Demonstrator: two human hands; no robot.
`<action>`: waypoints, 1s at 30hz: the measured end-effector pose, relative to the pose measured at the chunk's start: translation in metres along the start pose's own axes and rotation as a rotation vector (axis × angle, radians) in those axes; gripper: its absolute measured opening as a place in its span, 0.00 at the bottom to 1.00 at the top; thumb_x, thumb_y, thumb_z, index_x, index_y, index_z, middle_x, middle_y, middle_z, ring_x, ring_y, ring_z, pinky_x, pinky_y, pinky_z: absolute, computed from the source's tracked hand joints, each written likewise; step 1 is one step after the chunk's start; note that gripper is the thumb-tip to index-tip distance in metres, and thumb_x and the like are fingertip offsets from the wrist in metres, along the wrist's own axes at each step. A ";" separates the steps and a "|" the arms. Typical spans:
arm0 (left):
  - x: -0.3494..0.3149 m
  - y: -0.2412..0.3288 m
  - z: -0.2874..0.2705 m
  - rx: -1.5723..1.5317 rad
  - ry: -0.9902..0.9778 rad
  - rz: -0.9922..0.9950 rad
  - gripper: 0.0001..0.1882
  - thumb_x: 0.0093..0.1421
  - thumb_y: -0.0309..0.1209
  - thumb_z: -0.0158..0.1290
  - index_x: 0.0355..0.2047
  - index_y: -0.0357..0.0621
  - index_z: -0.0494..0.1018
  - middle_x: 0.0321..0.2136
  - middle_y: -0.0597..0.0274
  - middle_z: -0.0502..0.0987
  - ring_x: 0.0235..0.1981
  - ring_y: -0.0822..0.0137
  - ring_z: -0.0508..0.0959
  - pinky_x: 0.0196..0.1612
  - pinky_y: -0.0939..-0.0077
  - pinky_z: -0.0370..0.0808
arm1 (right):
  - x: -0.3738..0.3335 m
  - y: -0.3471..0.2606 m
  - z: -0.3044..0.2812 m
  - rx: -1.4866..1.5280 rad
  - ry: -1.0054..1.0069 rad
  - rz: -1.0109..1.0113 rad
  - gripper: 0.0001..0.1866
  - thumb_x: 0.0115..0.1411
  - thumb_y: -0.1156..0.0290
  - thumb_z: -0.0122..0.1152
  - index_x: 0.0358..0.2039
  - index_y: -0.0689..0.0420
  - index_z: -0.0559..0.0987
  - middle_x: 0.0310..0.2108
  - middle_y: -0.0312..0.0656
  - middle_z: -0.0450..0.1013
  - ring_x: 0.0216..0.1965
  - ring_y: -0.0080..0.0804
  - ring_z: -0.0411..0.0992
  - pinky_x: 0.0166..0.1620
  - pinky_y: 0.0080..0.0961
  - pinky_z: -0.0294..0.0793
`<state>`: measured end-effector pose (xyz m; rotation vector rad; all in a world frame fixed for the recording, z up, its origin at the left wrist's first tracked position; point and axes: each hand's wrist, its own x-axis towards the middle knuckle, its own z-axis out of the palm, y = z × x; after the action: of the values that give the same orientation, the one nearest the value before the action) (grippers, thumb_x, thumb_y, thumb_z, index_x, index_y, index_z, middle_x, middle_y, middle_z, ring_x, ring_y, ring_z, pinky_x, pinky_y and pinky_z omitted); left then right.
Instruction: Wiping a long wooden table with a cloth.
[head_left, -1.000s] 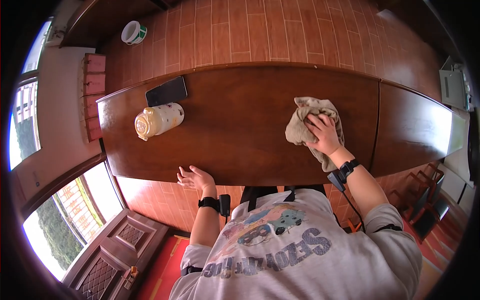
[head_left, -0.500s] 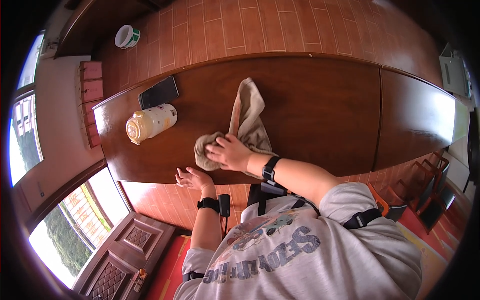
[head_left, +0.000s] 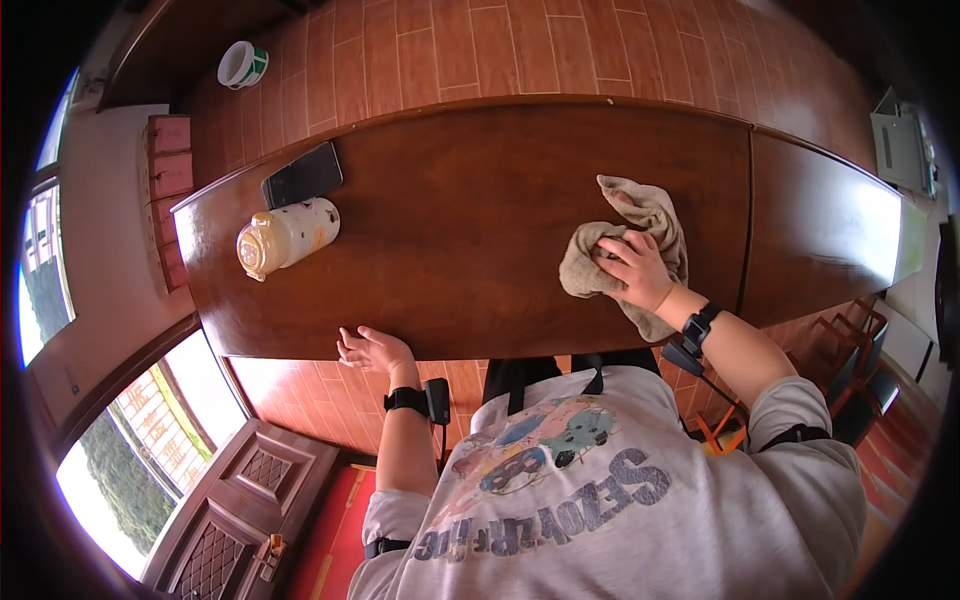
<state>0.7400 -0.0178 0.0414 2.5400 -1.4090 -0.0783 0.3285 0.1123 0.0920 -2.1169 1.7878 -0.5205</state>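
Under my right hand is a bunched beige cloth, pressed onto the dark brown wooden table right of its middle. The fingers curl over the bundled part, and one loose end lies folded beyond the hand while another trails toward the near edge. At the near edge, left of centre, my left hand rests with its fingers apart and nothing in it. Farther left, a white patterned bottle with a yellowish lid lies on its side, beside a black phone.
A seam crosses the table right of the cloth. On the tiled floor past the far edge stands a white and green bucket. Pink boxes are stacked off the table's left end. A panelled door is at lower left, and chairs at right.
My right hand has slid the cloth to the right across the table, and its loose end has folded over. The left hand stays at the near edge, fingers apart.
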 end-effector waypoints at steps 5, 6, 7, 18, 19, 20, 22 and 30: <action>-0.001 -0.003 0.003 -0.011 0.029 0.010 0.27 0.63 0.49 0.31 0.57 0.48 0.57 0.58 0.49 0.51 0.60 0.43 0.47 0.57 0.45 0.51 | 0.120 -0.048 0.054 0.147 -0.082 -0.311 0.26 0.38 0.60 0.68 0.42 0.44 0.75 0.48 0.31 0.63 0.48 0.35 0.60 0.47 0.36 0.61; -0.002 -0.004 0.003 -0.005 0.031 0.009 0.27 0.63 0.49 0.31 0.57 0.48 0.57 0.58 0.49 0.51 0.60 0.43 0.47 0.57 0.45 0.51 | 0.144 -0.067 0.067 0.165 -0.091 -0.350 0.25 0.38 0.59 0.67 0.41 0.44 0.75 0.49 0.31 0.63 0.48 0.35 0.60 0.47 0.35 0.61; -0.001 -0.001 0.004 -0.005 0.033 0.011 0.27 0.63 0.49 0.31 0.57 0.47 0.57 0.58 0.48 0.51 0.60 0.43 0.47 0.57 0.45 0.51 | 0.168 -0.086 0.079 0.177 -0.097 -0.388 0.24 0.39 0.59 0.67 0.41 0.44 0.76 0.49 0.31 0.63 0.48 0.35 0.60 0.47 0.35 0.61; 0.000 -0.010 0.000 -0.043 0.058 0.049 0.27 0.63 0.48 0.32 0.57 0.45 0.58 0.57 0.47 0.51 0.59 0.43 0.47 0.58 0.45 0.48 | 0.161 -0.132 0.104 0.346 -0.058 -0.376 0.25 0.40 0.65 0.67 0.43 0.48 0.74 0.49 0.36 0.65 0.49 0.36 0.61 0.50 0.35 0.62; -0.001 -0.006 -0.001 -0.049 0.048 0.038 0.27 0.63 0.47 0.32 0.56 0.44 0.58 0.57 0.47 0.51 0.59 0.42 0.47 0.58 0.45 0.49 | 0.136 -0.114 0.091 0.319 -0.091 -0.360 0.26 0.38 0.65 0.67 0.43 0.48 0.74 0.49 0.35 0.64 0.49 0.36 0.61 0.51 0.35 0.62; -0.001 -0.005 -0.001 -0.051 0.056 0.038 0.26 0.63 0.46 0.32 0.56 0.44 0.58 0.57 0.47 0.52 0.59 0.42 0.47 0.58 0.45 0.49 | 0.113 -0.095 0.073 0.280 -0.138 -0.354 0.27 0.37 0.64 0.67 0.43 0.48 0.74 0.49 0.33 0.64 0.48 0.35 0.61 0.51 0.35 0.62; -0.001 -0.004 0.001 -0.067 0.069 0.059 0.26 0.63 0.46 0.32 0.56 0.44 0.59 0.57 0.46 0.52 0.59 0.40 0.47 0.58 0.43 0.50 | 0.076 -0.059 0.038 0.165 -0.150 -0.216 0.27 0.36 0.63 0.67 0.42 0.48 0.75 0.49 0.31 0.63 0.45 0.33 0.60 0.48 0.35 0.63; -0.004 0.003 -0.001 -0.069 0.026 0.039 0.26 0.63 0.45 0.32 0.56 0.43 0.58 0.58 0.47 0.50 0.60 0.38 0.43 0.59 0.42 0.47 | 0.210 -0.045 0.055 0.047 0.221 0.051 0.24 0.41 0.64 0.65 0.42 0.51 0.75 0.49 0.34 0.63 0.47 0.36 0.61 0.44 0.35 0.64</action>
<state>0.7350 -0.0156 0.0433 2.4483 -1.4208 -0.0849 0.4247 -0.0869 0.0793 -2.0436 1.9193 -0.8026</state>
